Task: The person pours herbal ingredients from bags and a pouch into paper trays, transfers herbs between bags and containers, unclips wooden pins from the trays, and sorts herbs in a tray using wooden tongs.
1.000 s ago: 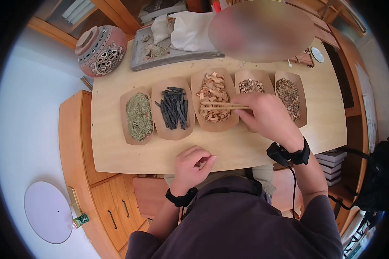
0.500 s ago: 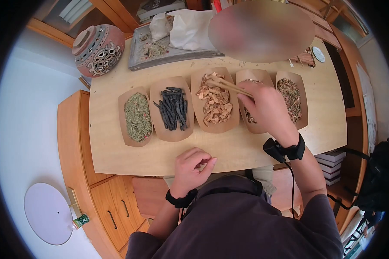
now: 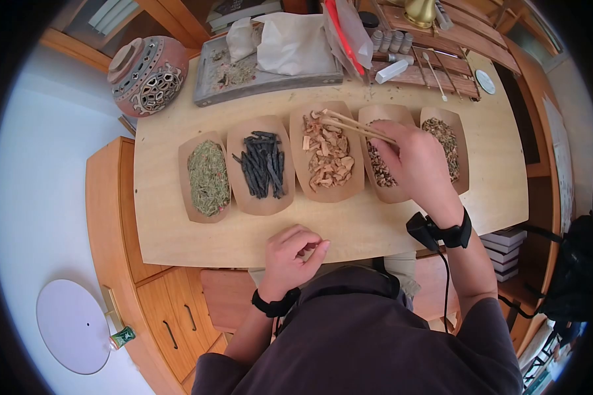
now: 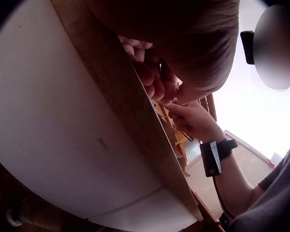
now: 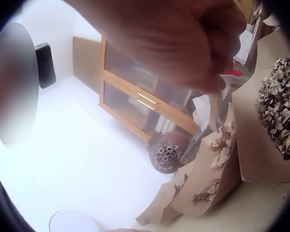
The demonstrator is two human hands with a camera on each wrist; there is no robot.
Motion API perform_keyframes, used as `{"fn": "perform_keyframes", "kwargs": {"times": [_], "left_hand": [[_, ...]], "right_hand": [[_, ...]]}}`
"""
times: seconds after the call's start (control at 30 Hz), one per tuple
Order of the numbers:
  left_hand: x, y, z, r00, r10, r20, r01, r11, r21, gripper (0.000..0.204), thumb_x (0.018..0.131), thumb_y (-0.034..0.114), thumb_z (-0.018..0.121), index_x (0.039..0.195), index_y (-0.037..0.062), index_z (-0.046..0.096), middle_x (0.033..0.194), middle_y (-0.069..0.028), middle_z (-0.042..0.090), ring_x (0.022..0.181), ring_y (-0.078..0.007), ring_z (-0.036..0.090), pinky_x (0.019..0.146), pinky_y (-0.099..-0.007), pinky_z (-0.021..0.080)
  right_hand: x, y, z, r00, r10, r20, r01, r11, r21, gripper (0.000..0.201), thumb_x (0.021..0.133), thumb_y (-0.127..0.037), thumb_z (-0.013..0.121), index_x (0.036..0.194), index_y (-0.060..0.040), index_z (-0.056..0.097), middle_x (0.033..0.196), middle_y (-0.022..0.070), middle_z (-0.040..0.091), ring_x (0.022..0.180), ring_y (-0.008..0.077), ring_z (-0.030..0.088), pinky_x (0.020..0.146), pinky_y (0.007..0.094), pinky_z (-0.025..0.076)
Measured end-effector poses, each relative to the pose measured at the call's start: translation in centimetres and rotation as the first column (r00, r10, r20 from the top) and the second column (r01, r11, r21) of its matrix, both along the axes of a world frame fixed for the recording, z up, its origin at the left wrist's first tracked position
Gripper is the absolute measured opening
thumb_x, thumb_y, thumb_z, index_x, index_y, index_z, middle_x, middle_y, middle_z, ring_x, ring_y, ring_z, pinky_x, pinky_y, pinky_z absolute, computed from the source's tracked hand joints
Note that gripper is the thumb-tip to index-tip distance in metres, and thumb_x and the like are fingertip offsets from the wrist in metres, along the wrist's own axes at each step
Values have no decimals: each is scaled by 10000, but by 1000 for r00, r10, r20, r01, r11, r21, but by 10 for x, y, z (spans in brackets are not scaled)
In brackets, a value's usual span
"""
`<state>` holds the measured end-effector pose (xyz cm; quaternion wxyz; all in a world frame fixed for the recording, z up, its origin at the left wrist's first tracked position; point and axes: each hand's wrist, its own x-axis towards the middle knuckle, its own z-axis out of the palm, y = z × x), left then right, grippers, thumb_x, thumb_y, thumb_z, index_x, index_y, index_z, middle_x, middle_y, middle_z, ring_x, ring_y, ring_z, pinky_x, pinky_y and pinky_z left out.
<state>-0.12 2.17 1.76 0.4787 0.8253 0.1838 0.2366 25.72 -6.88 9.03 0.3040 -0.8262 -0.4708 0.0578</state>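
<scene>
My right hand (image 3: 418, 164) grips a pair of thin wooden sticks (image 3: 356, 125), reaching over the fourth paper tray. Their tips touch pale brown chips (image 3: 329, 155) at the far end of the middle tray (image 3: 333, 194); whether a chip is pinched there I cannot tell. In the right wrist view, the hand (image 5: 183, 43) is above the tray of speckled bits (image 5: 280, 104). My left hand (image 3: 291, 258) lies at the table's front edge, fingers loosely curled and holding nothing. Its curled fingers show in the left wrist view, beside the tabletop edge (image 4: 130, 116).
Trays of green herb (image 3: 209, 178) and black sticks (image 3: 263, 164) stand left; one of brown fragments (image 3: 445, 138) stands right. Behind are an openwork pot (image 3: 150, 76), a grey tray (image 3: 270, 82) with white bags, and a wooden rack (image 3: 448, 82) with small jars.
My right hand moved from the middle tray's centre toward its far end, swinging the stick tips away from me. My left hand stayed still. The blur over the back right is gone.
</scene>
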Motion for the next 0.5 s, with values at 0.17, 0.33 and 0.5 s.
{"fn": "perform_keyframes", "kwargs": {"times": [0.17,0.33,0.5], "left_hand": [[2,-1,2,1000,26,-1,-26,1000,-5,151,821,64,791,758,53,654,702,-38,635,527,-135,567,492,-256,453],[0,0,-1,1000,4,12,-4,1000,-5,112,809,9,784,796,27,674,734,-36,641,555,-84,544,505,-216,427],[2,-1,2,1000,19,4,-19,1000,-16,151,821,61,790,758,51,653,703,-39,638,529,-132,568,492,-253,453]], "right_hand": [[-4,7,-7,997,45,57,-42,997,-59,154,922,-196,626,1011,-91,692,874,185,682,844,409,658,708,500,530],[-8,5,2,999,45,-1,-45,995,-86,145,925,-207,631,991,-92,690,863,185,679,854,411,656,718,509,527],[-10,2,1,998,-18,58,28,981,-191,152,921,-218,639,991,-93,689,853,181,677,838,411,656,717,506,527]]}}
